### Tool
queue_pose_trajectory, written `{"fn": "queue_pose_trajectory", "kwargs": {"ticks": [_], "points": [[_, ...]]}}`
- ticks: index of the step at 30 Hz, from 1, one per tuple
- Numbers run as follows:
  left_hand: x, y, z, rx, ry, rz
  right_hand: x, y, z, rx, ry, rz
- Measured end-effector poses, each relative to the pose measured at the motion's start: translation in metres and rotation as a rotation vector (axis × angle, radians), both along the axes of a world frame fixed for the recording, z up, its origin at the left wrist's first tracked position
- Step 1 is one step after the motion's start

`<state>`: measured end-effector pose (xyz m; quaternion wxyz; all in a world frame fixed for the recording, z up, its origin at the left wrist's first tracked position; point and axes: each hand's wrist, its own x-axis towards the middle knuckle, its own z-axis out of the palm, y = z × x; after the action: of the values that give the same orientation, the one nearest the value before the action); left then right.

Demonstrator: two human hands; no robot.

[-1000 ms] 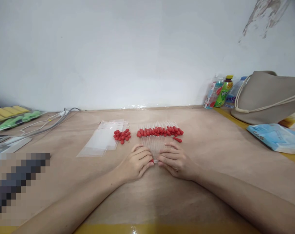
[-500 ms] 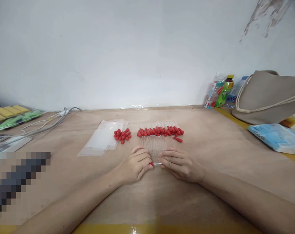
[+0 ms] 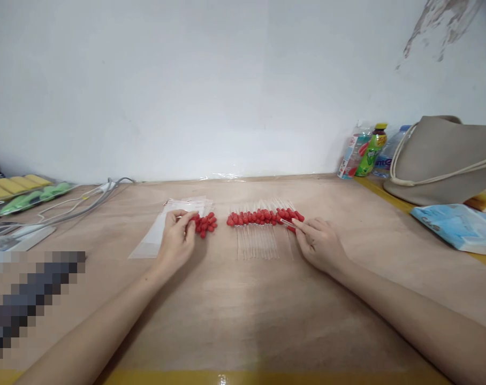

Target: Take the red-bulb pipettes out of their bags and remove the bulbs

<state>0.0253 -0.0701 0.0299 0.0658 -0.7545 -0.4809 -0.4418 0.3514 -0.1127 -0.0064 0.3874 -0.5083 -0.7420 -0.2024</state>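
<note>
My left hand (image 3: pixel 177 235) reaches into the small pile of loose red rubber bulbs (image 3: pixel 208 223), thumb and forefinger closed on a bulb (image 3: pixel 195 218) at its left side. My right hand (image 3: pixel 320 241) pinches a glass dropper (image 3: pixel 287 222) at the right end of the dropper row, its clear tube pointing left; its other end is hidden by my fingers. Red-bulbed droppers (image 3: pixel 259 216) lie side by side in the row. Clear glass tubes stretch away behind the bulbs and towards me in front. Another red bulb shows partly under my right fingers.
Clear plastic bags (image 3: pixel 149 240) lie behind my left hand. Cables (image 3: pixel 94 200) and yellow and green packs (image 3: pixel 34 195) are at far left. Bottles (image 3: pixel 371 152), a grey bag (image 3: pixel 443 160) and a blue packet (image 3: pixel 455 227) stand or lie at right. A wall (image 3: pixel 243 91) closes the back.
My hands were together at the front around a red-bulbed dropper. They have parted: the left has moved to the bulb pile, the right to the row's right end with the dropper.
</note>
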Motion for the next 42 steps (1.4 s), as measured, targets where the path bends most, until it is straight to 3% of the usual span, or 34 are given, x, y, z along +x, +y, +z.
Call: {"fn": "queue_pose_trajectory", "kwargs": {"ticks": [4, 9, 13, 21, 25, 30, 34, 42], "points": [[-0.017, 0.012, -0.002, -0.099, 0.013, 0.094, -0.007, -0.003, 0.002, -0.098, 0.025, -0.038], [-0.013, 0.019, -0.011, -0.16, 0.01, 0.119, -0.014, -0.005, 0.003, -0.058, -0.034, -0.015], [-0.008, 0.022, -0.015, -0.128, 0.025, 0.08, -0.016, -0.004, -0.001, -0.05, -0.109, 0.004], [-0.011, 0.014, -0.021, -0.119, 0.079, 0.01, -0.015, -0.013, 0.004, -0.205, -0.145, 0.083], [-0.011, 0.011, -0.019, 0.001, 0.078, 0.012, -0.009, -0.013, 0.006, -0.254, -0.156, 0.119], [0.003, 0.003, -0.012, 0.158, 0.135, -0.036, -0.007, -0.012, 0.006, -0.284, -0.175, 0.138], [0.022, 0.001, -0.007, 0.106, 0.284, -0.093, -0.007, -0.01, 0.006, -0.317, -0.181, 0.134], [0.05, 0.025, -0.003, 0.014, 0.487, -0.007, -0.005, -0.008, 0.004, -0.263, -0.178, 0.157]]}}
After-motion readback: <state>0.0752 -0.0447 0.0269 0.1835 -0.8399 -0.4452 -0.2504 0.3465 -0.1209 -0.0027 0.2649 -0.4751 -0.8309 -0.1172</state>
